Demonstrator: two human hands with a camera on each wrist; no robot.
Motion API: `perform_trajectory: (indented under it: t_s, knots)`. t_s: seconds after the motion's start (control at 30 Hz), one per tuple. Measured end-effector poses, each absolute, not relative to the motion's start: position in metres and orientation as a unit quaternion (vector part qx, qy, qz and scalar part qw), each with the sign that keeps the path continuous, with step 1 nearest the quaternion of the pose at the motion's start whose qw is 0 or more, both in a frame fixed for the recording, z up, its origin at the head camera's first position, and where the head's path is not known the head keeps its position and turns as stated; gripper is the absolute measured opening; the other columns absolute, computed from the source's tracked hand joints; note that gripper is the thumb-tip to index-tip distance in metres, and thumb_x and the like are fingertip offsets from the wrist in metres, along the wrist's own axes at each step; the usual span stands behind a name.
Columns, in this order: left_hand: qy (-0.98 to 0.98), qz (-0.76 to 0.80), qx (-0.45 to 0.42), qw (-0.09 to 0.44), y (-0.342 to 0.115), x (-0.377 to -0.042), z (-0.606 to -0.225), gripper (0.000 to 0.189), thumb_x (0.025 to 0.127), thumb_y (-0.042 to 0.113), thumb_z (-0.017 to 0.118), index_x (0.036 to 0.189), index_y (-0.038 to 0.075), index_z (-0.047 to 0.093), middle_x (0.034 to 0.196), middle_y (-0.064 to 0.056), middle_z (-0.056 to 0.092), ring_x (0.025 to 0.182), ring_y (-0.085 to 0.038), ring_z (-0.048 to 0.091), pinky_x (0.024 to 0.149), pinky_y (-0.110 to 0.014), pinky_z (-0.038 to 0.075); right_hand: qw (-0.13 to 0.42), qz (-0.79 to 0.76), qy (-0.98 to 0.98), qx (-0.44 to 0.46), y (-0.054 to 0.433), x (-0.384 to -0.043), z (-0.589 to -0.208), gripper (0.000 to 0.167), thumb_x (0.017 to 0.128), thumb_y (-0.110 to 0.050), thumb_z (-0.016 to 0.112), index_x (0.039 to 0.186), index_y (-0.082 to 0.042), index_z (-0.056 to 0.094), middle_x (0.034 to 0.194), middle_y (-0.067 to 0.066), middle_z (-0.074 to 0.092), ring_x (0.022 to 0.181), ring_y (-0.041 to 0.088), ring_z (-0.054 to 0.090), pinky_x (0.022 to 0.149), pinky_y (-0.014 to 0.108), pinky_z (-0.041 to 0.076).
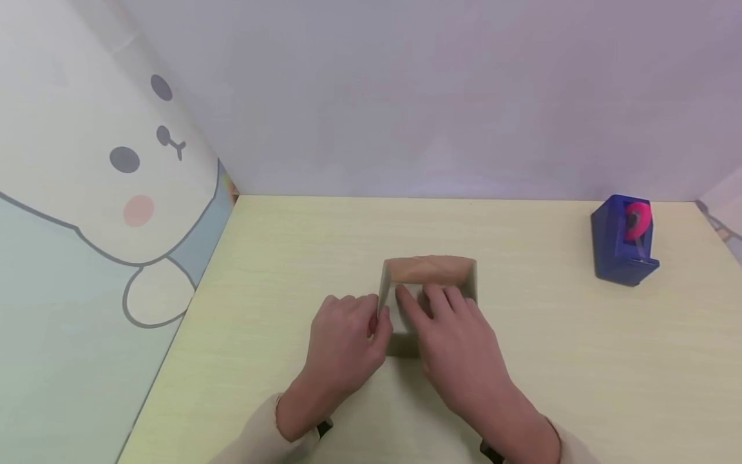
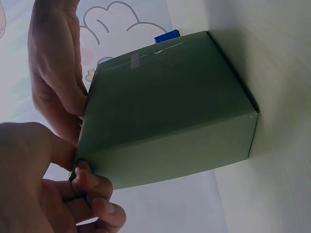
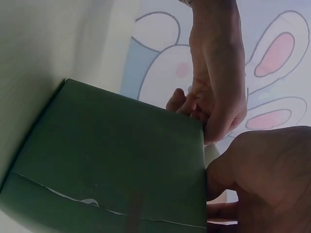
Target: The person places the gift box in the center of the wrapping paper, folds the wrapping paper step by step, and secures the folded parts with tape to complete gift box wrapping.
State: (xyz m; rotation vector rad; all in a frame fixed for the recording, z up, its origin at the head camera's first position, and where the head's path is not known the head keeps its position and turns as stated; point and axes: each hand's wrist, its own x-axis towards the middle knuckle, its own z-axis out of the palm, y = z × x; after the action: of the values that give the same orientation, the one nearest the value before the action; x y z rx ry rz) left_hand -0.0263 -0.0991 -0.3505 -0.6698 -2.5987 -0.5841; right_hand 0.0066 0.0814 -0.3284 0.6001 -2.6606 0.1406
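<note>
A small green cardboard box [image 2: 165,92] stands on the table with its open top facing up. In the head view the brown inner side of its far wall [image 1: 429,268] shows behind the fingers. My left hand [image 1: 348,338] pinches the top edge of the left wall, with curled fingers along the outside. My right hand [image 1: 460,345] lies over the near right part of the opening, its fingers reaching down inside over a pale inner surface [image 1: 400,316]. The right fingertips are partly hidden within the box. A short tape strip [image 2: 135,60] crosses a seam on the box's side.
A blue tape dispenser [image 1: 620,241] with a pink roll stands at the back right of the pale table [image 1: 290,245]. A plain wall [image 1: 435,96] rises behind the table, and a panel with a cartoon rabbit [image 1: 116,212] borders its left side.
</note>
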Motion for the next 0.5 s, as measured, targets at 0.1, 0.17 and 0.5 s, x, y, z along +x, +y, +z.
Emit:
perform_trajectory:
  t_s: [0.1,0.17,0.5]
  knots:
    - [-0.925,-0.207,-0.243,0.208,-0.099,-0.027,-0.350,0.037,0.089,0.016,0.071,0.061,0.019,0.048,0.050,0.013,0.035,0.050,-0.006,0.028,0.056,-0.022,0.024,0.195,0.059,-0.957,0.209,0.081,0.003,-0.330,0.062,0.078,0.004,0.071,0.137,-0.015,0.067,0.104,0.011,0.059,0.089,0.029,0.054,0.064,0.032,0.041]
    - [-0.923,-0.206,-0.244,0.214,-0.098,-0.028,-0.350,0.039,0.089,0.016,0.071,0.059,0.020,0.047,0.050,0.013,0.034,0.050,-0.006,0.027,0.056,-0.022,0.024,0.192,0.060,-0.958,0.204,0.080,0.001,-0.330,0.062,0.079,0.003,0.069,0.137,-0.018,0.066,0.103,0.011,0.057,0.088,0.029,0.054,0.064,0.032,0.039]
    - [-0.913,-0.187,-0.252,0.260,-0.092,-0.039,-0.342,0.046,0.093,0.019,0.070,0.056,0.019,0.043,0.048,0.009,0.030,0.049,-0.010,0.023,0.055,-0.025,0.021,0.174,0.057,-0.966,0.181,0.074,-0.001,-0.330,0.054,0.083,0.000,0.072,0.133,-0.020,0.068,0.108,0.015,0.058,0.087,0.031,0.054,0.064,0.034,0.039]
